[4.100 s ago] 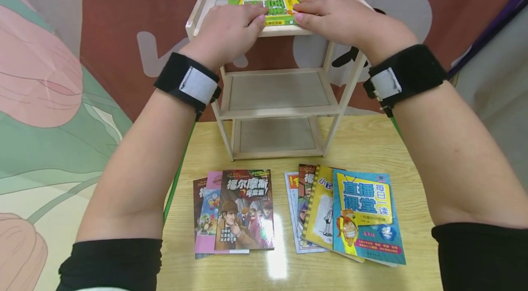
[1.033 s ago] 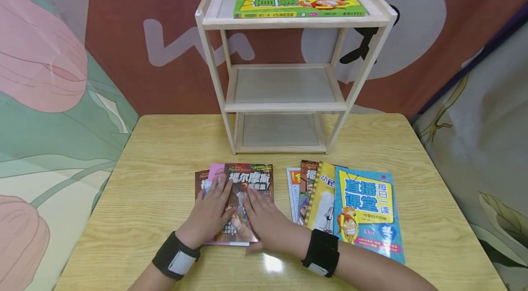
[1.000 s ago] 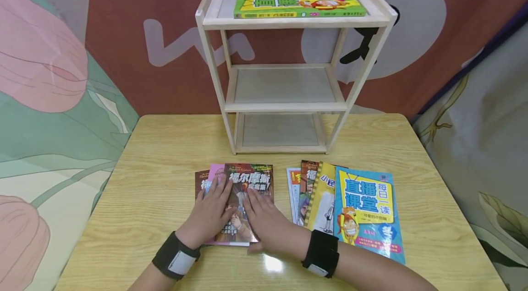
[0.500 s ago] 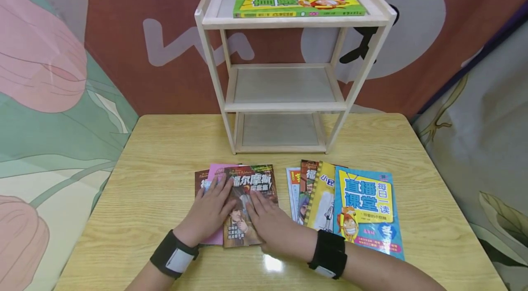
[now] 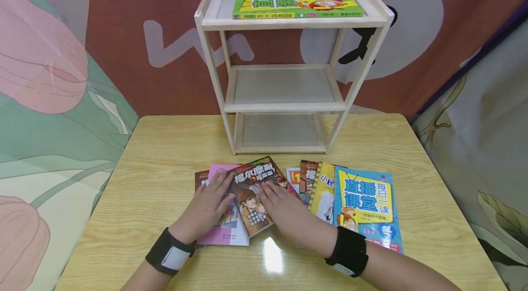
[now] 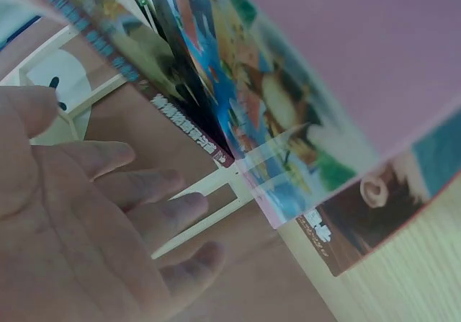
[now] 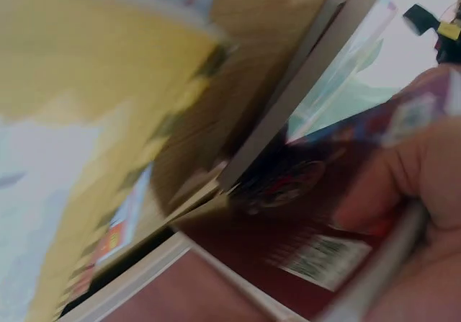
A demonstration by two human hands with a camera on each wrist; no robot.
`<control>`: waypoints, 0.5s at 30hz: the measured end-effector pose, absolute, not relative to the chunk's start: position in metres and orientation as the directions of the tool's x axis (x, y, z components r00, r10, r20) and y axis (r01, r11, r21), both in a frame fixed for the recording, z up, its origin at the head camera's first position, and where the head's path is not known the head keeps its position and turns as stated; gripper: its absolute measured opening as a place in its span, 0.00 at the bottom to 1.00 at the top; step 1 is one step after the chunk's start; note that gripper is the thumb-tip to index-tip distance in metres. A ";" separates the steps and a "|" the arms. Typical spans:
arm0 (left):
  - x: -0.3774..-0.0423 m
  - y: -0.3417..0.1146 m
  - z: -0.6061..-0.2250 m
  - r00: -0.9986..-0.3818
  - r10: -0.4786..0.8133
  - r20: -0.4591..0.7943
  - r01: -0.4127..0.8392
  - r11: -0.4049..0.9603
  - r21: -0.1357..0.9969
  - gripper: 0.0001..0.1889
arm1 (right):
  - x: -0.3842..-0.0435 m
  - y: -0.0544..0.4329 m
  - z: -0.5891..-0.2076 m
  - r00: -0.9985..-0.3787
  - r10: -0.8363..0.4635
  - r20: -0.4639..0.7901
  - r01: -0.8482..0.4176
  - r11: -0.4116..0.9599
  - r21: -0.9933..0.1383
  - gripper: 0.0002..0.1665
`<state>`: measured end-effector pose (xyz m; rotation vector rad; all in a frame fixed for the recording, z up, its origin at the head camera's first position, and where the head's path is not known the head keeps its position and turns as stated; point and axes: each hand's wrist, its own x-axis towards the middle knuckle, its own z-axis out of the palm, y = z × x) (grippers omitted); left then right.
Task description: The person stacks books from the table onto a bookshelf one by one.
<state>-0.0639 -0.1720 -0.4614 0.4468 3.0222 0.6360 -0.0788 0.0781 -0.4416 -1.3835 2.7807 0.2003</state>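
Low in the frame, both hands are on the left pile of books on the wooden table point(image 5: 136, 181). The left hand point(image 5: 206, 211) lies flat with its fingers straight and a little spread, pressing on the pink book point(image 5: 224, 231); the left wrist view shows the palm open with the fingers relaxed. Under the pink book, a brown cover point(image 5: 200, 179) peeks out at the pile's left edge. The right hand point(image 5: 290, 215) rests on the detective book point(image 5: 255, 190), the top one of the pile, fingers laid across its cover. The right wrist view is blurred, yet a thumb seems to press against the book's edge, so how firmly the hand holds it I cannot tell for sure. The detective book sits turned clockwise, its upper right corner lying over the edge of the neighbouring pile.

Just to the right, lower centre-right of the frame, that second fan of books lies flat, with the blue and yellow book point(image 5: 365, 208) on top and a yellow-covered book point(image 5: 323, 192) beneath it.

Beyond, at the table's far edge, stands a pale wooden shelf unit point(image 5: 212, 66) with three levels. A green book point(image 5: 297, 0) lies flat on its top level, near the upper middle of the frame.
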 end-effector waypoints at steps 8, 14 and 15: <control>-0.065 -0.172 -0.460 -0.928 0.370 0.031 0.357 0.864 0.355 0.59 | -0.091 0.093 -0.426 -0.633 -0.771 0.069 -0.770 0.619 -0.156 0.39; -0.070 -0.169 -0.458 -0.917 0.387 0.096 0.395 0.848 0.355 0.54 | -0.098 0.104 -0.417 -0.538 -0.833 0.126 -0.824 0.489 -0.286 0.34; -0.071 -0.168 -0.457 -0.916 0.386 0.105 0.397 0.844 0.360 0.53 | -0.100 0.106 -0.415 -0.513 -0.847 0.137 -0.837 0.458 -0.301 0.34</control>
